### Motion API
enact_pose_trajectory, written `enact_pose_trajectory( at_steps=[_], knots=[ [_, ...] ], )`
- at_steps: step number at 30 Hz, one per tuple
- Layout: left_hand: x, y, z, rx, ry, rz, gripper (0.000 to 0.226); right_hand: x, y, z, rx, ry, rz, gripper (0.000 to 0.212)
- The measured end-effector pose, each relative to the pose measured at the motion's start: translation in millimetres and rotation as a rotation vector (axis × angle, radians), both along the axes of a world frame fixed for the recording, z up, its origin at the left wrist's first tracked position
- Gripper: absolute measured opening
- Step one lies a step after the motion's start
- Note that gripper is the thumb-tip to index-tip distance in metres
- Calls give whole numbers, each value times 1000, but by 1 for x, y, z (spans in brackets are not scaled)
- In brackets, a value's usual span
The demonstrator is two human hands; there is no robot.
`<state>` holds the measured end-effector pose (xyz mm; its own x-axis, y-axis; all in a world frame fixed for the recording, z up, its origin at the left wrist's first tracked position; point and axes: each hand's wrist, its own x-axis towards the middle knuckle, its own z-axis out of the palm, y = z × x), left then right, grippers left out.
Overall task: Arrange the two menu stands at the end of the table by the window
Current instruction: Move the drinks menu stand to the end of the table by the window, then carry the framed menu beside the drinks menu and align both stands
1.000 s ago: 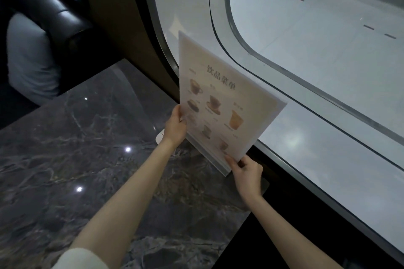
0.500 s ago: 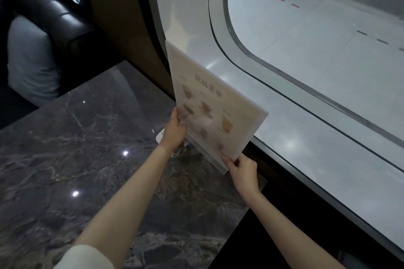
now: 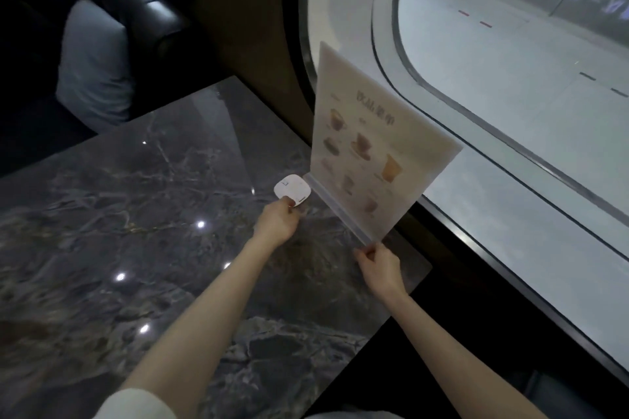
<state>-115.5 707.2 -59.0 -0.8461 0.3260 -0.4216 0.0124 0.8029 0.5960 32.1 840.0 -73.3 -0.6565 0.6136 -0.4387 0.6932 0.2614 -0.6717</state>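
Now menu stand upright, corner between right hand fingers.

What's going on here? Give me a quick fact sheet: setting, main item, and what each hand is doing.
setting: dark marble table beside a large window
main item: drinks menu stand, upright at the table's window end
left hand: fingertips on a small white square tag
right hand: pinching the stand's near base corner
second stand: not seen
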Motion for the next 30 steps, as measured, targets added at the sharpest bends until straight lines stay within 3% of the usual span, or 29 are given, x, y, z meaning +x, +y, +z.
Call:
enact_pose_trajectory(
  at_steps=[13,18,23,30],
  knots=[
    [36,-183,64,-230,695,-15,26,-77,-156,82,334,369,731,19],
    [69,-276,78,-279,762,62,32,-78,-239,107,367,512,886,17],
    [115,-365,71,-282,880,124,36,-57,-333,104,408,573,1023,34],
    [168,-475,69,-434,1118,209,42,-33,-449,79,343,564,1230,52]
  ],
)
